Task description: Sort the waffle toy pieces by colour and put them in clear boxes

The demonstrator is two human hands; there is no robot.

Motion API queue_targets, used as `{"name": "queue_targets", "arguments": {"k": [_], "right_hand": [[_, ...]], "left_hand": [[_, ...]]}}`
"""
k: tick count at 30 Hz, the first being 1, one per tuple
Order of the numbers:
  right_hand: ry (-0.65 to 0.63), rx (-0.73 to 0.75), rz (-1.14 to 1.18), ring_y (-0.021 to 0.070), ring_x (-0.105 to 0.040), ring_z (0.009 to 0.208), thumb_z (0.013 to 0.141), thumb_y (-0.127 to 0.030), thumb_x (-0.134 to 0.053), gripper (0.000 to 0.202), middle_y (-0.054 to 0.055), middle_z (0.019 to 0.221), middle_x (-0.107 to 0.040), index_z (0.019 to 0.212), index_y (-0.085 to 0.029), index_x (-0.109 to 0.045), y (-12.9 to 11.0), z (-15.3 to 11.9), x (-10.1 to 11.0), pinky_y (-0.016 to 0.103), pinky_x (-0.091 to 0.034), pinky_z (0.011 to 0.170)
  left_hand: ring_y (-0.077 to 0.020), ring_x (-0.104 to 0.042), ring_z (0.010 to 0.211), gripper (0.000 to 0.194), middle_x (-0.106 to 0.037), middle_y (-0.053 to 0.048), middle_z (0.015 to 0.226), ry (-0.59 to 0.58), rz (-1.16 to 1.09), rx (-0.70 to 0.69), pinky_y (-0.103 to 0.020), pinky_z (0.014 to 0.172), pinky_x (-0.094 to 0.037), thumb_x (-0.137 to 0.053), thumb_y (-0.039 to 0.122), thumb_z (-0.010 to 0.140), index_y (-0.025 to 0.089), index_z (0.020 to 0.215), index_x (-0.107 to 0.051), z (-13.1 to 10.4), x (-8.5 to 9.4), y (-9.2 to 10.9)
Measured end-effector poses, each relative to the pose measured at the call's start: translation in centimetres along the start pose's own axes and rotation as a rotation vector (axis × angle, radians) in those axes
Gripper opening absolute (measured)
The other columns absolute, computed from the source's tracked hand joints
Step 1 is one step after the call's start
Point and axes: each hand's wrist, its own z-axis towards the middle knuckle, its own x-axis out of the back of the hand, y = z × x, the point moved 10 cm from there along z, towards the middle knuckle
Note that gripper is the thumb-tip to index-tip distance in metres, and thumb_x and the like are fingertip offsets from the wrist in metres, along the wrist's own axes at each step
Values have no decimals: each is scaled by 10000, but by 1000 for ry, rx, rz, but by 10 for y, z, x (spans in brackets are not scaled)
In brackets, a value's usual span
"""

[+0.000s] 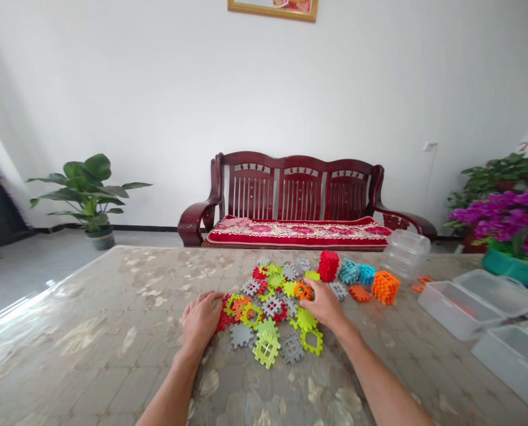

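Note:
A loose pile of flat plastic interlocking tiles with notched edges lies on the table in front of me. Among them are lime green tiles [266,348], grey tiles [292,348] and red tiles [225,319]. My left hand [202,318] rests on the tabletop at the pile's left edge, fingers loosely stretched and nothing seen in them; its fingertips reach the red tiles. On the pile's right side, my right hand [324,303] has its thumb and fingers closed on an orange interlocking tile [302,290].
Right of the pile stand stacks of red tiles [328,265], blue tiles [349,271] and orange tiles [385,287]. Clear plastic boxes [457,310] and a purple flower pot [519,266] occupy the right side. A wooden bench [299,189] stands beyond the table [113,331].

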Motion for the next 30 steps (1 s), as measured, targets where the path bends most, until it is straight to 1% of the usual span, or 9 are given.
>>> {"name": "queue_targets", "arguments": {"k": [3, 10, 14, 17, 19, 21, 23, 26, 30], "right_hand": [[6, 3, -84, 283, -633, 1070, 683, -268, -696, 542, 104, 1148, -708, 1221, -216, -650, -5, -2, 2, 408, -466, 954], [20, 6, -100, 286, -629, 1079, 695, -206, -687, 544, 116, 1164, -694, 1236, -209, -627, -6, -1, -4, 416, -464, 951], [56, -31, -20, 266, -618, 1118, 678, -176, -680, 588, 104, 1207, -676, 1259, -221, -608, -3, -1, -2, 400, -457, 986], [97, -45, 82, 250, -611, 1136, 689, -192, -657, 562, 97, 1217, -670, 1250, -213, -616, 1, 2, 8, 390, -461, 996], [130, -52, 135, 245, -621, 1104, 705, -234, -646, 508, 92, 1185, -679, 1212, -206, -640, 8, 5, 22, 391, -476, 977], [189, -77, 174, 242, -638, 1039, 720, -297, -641, 467, 92, 1142, -689, 1177, -202, -658, 22, 9, 42, 390, -502, 930], [284, -128, 183, 242, -644, 992, 723, -359, -635, 476, 98, 1126, -686, 1168, -193, -658, 45, 10, 68, 391, -515, 893], [421, -215, 117, 255, -634, 1011, 710, -392, -622, 520, 112, 1122, -685, 1181, -171, -646, 87, 8, 110, 404, -503, 908], [495, -295, -99, 283, -633, 1025, 706, -365, -633, 537, 148, 1124, -692, 1193, -139, -642, 135, 0, 157, 420, -477, 938]], "left_hand": [[-249, -561, 1213, 356, -627, -20, 1334, -6, 9, -4, -434, 1081, -351, -434, 365, 897, 324, 1121, -709, 1, -1, 0], [-244, -563, 1212, 359, -620, -17, 1344, -17, 29, 1, -423, 1079, -357, -434, 374, 897, 327, 1127, -706, 1, -2, 0], [-245, -565, 1217, 355, -624, -16, 1340, -9, 41, -17, -428, 1080, -365, -437, 368, 894, 328, 1120, -708, 2, -2, 0], [-252, -580, 1202, 358, -629, -15, 1338, -7, 53, -21, -429, 1063, -389, -438, 376, 893, 332, 1119, -711, 3, -3, -2], [-256, -579, 1205, 363, -626, -9, 1340, -9, 61, -28, -437, 1067, -386, -431, 386, 895, 338, 1127, -706, 4, -4, -2], [-254, -567, 1224, 372, -618, -7, 1351, -25, 69, -22, -441, 1078, -374, -415, 392, 903, 343, 1138, -699, 4, -5, -3], [-251, -549, 1249, 380, -607, -11, 1367, -45, 77, -10, -440, 1089, -363, -404, 392, 910, 341, 1150, -693, 5, -6, -3], [-249, -539, 1261, 391, -600, -12, 1376, -59, 86, -11, -433, 1089, -365, -392, 392, 915, 337, 1164, -687, 6, -7, -3], [-251, -545, 1256, 394, -600, -4, 1374, -57, 97, -14, -431, 1086, -370, -386, 397, 914, 344, 1158, -690, 6, -7, -3]]}}
